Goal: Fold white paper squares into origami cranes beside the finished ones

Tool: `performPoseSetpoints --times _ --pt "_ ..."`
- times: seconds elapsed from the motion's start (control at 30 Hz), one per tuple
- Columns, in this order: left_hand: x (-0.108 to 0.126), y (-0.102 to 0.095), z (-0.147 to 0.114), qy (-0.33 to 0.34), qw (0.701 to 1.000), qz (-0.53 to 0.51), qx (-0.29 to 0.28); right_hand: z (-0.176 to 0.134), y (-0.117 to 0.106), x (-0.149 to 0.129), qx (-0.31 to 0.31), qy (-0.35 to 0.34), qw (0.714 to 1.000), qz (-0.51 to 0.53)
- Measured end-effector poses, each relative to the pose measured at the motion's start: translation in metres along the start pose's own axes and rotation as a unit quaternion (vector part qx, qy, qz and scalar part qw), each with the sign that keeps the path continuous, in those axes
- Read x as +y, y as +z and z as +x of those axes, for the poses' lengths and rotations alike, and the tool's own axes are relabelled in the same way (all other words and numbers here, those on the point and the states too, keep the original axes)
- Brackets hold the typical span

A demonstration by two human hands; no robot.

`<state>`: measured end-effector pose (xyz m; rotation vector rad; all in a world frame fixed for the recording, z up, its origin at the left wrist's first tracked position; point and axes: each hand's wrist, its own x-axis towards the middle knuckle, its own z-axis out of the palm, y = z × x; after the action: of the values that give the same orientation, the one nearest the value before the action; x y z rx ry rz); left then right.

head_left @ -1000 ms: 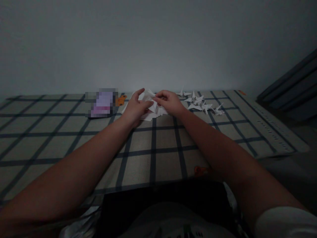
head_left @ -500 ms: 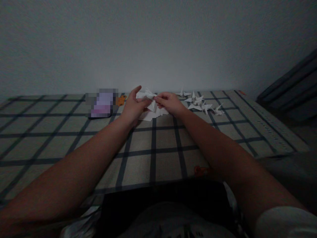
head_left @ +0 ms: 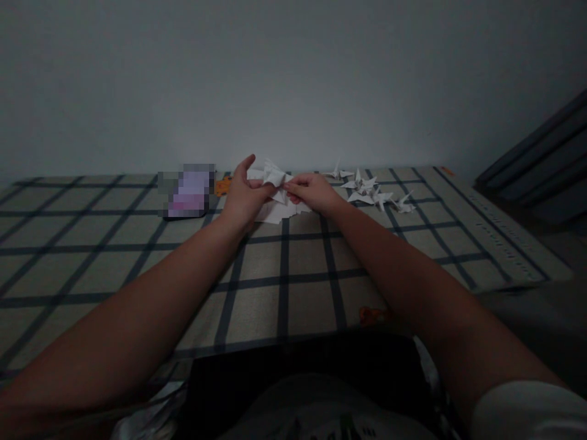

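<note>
Between my two hands is a piece of folded white paper [head_left: 274,176], with a pointed, fanned part sticking up. My left hand [head_left: 247,194] grips its left side between thumb and fingers, one finger raised away from it. The fingertips of my right hand [head_left: 314,190] pinch the paper's right side. Under both hands lie several white paper sheets [head_left: 271,214] on the checked tablecloth. Just right of my right hand sit several folded paper cranes [head_left: 362,183]. The finer folds in the held paper are too dim to make out.
A phone-like object [head_left: 190,192], blurred out in blocks, stands at the left. Beside it shows an orange patch [head_left: 224,186]. The tablecloth [head_left: 261,293] with dark stripes reaches back to a plain wall [head_left: 293,85]. A dark draped cloth [head_left: 541,159] is at the far right.
The folded paper has turned slightly, and its fanned part now stands higher and further left. My left hand has shifted a little left; my right fingers still pinch the paper.
</note>
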<state>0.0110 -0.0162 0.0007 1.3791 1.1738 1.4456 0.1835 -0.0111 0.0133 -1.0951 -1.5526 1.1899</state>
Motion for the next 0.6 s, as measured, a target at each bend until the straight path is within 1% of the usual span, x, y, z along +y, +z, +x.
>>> performPoseSetpoints --times 0.1,0.2,0.3,0.4,0.6 --pt "0.0 0.0001 0.0002 0.004 1.0 0.003 0.004 -0.0002 -0.0007 -0.0002 -0.004 -0.01 1.0 -0.006" --pt "0.0021 0.0015 -0.0009 -0.003 1.0 -0.015 0.003 -0.0008 -0.0006 -0.0018 -0.007 -0.004 1.0 -0.003" --pt "0.005 0.0039 -0.0025 -0.018 0.999 -0.042 0.002 -0.0012 -0.0002 -0.0024 -0.015 0.006 1.0 0.002" --pt "0.0073 0.0067 -0.0036 -0.037 0.997 -0.07 0.002 -0.0022 -0.0002 -0.0033 -0.022 -0.001 1.0 -0.005" --pt "0.0061 0.0085 -0.0035 -0.07 0.992 -0.101 -0.009 -0.0041 0.0 -0.0066 -0.007 -0.008 0.999 -0.047"
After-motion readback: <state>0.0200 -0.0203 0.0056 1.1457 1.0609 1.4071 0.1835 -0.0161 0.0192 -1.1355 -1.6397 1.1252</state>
